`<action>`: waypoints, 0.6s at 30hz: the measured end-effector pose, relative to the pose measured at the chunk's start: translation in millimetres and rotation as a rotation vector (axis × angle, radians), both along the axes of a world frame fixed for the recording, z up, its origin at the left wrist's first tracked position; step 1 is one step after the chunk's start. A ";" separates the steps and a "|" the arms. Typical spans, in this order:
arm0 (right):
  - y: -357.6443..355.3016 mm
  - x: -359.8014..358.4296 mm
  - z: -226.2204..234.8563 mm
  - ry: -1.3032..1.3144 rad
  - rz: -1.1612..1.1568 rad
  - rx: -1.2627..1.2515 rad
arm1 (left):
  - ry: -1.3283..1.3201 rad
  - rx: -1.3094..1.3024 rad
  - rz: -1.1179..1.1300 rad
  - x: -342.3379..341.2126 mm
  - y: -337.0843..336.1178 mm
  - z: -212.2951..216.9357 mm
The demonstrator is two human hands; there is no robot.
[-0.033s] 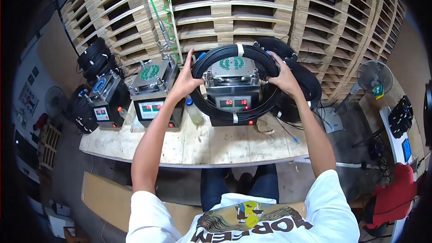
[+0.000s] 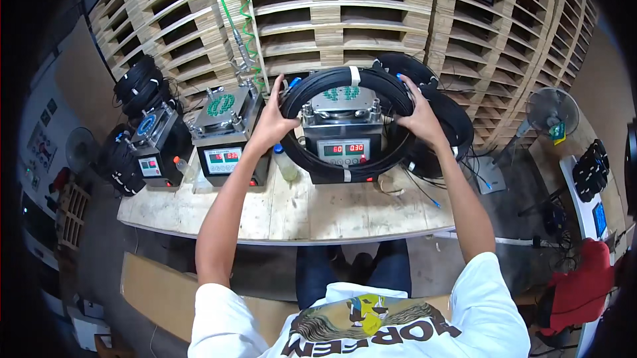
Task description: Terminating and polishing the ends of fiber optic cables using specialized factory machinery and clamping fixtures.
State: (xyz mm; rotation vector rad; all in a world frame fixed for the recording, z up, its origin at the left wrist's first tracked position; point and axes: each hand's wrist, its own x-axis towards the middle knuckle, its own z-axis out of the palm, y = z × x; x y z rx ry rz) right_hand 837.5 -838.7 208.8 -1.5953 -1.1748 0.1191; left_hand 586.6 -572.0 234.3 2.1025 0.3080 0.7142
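Observation:
Between my hands, upright like a ring, is a large coil of black cable (image 2: 325, 80) bound with white bands at its top and bottom. My left hand (image 2: 273, 124) grips its left side and my right hand (image 2: 421, 119) its right side. Blue connector tips show at the coil's upper left and by my right fingertips. Through the ring I see a bench machine (image 2: 343, 149) with a lit red display and a metal top plate set with green pieces. The coil hides part of that machine's edges.
Two similar machines, one (image 2: 229, 126) nearer and one (image 2: 154, 142) farther left, stand on the wooden table (image 2: 285, 215). A small blue-capped bottle (image 2: 286, 164) sits beside my left forearm. More black cable coils (image 2: 458, 122) lie behind my right hand. Wooden pallets (image 2: 338, 16) rise behind.

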 end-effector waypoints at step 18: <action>-136.2 -171.5 -156.4 -0.511 0.037 -0.038 | -0.229 0.633 -0.311 -162.8 -79.7 -209.6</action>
